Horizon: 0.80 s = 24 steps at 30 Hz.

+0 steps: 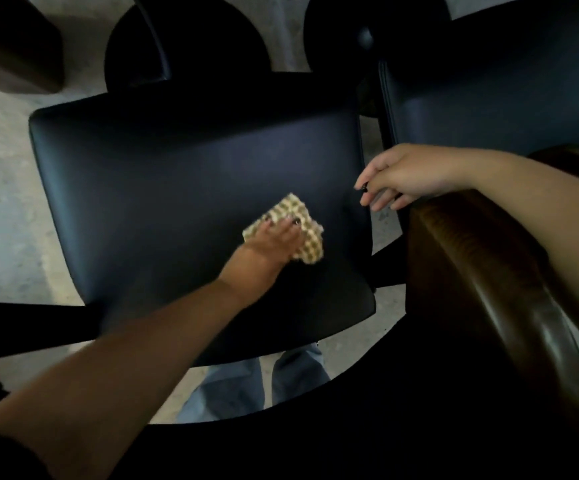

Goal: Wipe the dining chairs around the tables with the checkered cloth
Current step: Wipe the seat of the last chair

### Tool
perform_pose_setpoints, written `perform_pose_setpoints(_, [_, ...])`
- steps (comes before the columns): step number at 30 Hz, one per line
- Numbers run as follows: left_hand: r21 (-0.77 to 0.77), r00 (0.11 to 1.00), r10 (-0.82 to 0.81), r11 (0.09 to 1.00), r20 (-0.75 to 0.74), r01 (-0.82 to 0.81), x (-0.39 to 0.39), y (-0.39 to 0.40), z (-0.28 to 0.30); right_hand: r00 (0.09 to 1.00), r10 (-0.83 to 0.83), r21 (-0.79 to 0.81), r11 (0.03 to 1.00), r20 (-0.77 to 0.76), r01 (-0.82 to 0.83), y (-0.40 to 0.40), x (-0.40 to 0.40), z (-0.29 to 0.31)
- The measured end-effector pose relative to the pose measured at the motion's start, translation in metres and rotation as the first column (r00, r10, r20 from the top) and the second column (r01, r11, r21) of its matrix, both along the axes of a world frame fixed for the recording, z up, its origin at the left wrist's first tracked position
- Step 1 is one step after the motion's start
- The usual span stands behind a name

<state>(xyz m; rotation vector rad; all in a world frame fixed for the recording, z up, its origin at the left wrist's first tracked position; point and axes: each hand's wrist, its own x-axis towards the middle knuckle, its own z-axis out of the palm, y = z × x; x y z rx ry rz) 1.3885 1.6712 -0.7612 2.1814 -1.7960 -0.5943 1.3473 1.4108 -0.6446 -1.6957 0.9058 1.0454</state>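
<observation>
Seen from above, the left hand (274, 242) presses the checkered cloth (296, 228) flat, fingers spread, on the near right part of a dark chair seat (177, 188). The right hand (398, 178) hovers loosely open at the seat's edge. Wiping seems midway (a neighbouring chair (488, 109) likely waits).

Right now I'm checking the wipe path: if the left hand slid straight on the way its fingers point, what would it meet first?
Probably nothing soon: the left hand presses the checkered cloth toward bare seat, then its far edge.
</observation>
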Motion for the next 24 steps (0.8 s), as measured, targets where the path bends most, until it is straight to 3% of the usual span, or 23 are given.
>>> perform_pose_setpoints(6, [-0.023, 0.976, -0.216, 0.976, -0.016, 0.215, -0.038, 0.03, -0.007, 1.0, 0.005, -0.009, 1.0, -0.01, -0.005, 0.0, -0.001, -0.001])
perform_pose_setpoints(9, [0.117, 0.919, -0.39, 0.917, 0.052, 0.382, -0.048, 0.049, -0.003, 1.0, 0.017, -0.009, 1.0, -0.015, -0.017, 0.0, 0.0, 0.0])
perform_pose_setpoints(12, [0.222, 0.916, -0.399, 0.89, -0.047, 0.399, -0.059, 0.06, 0.008, 1.0, 0.02, -0.006, 1.0, -0.022, -0.02, -0.002, -0.001, -0.002])
perform_pose_setpoints(15, [0.346, 0.905, -0.33, 0.844, -0.267, 0.41, -0.062, 0.064, 0.014, 0.999, 0.031, -0.027, 0.999, -0.009, -0.031, -0.003, -0.002, -0.004])
perform_pose_setpoints(17, [0.272, 0.93, -0.175, 0.924, -0.322, 0.269, -0.045, 0.061, 0.028, 0.991, 0.134, -0.091, 0.987, 0.01, -0.132, -0.003, 0.0, -0.001])
perform_pose_setpoints(19, [0.06, 0.952, -0.059, 0.995, -0.3, 0.081, -0.013, 0.046, 0.046, 0.931, 0.365, -0.244, 0.904, 0.009, -0.352, -0.003, 0.005, 0.005])
perform_pose_setpoints(21, [-0.07, 0.967, 0.034, 0.996, -0.251, -0.053, 0.031, 0.03, 0.055, 0.834, 0.552, -0.39, 0.773, 0.024, -0.5, 0.004, 0.017, 0.01])
perform_pose_setpoints(24, [-0.144, 0.958, 0.179, 0.966, -0.223, -0.214, 0.097, 0.003, 0.064, 0.721, 0.654, -0.523, 0.707, 0.228, -0.476, 0.029, 0.049, 0.009])
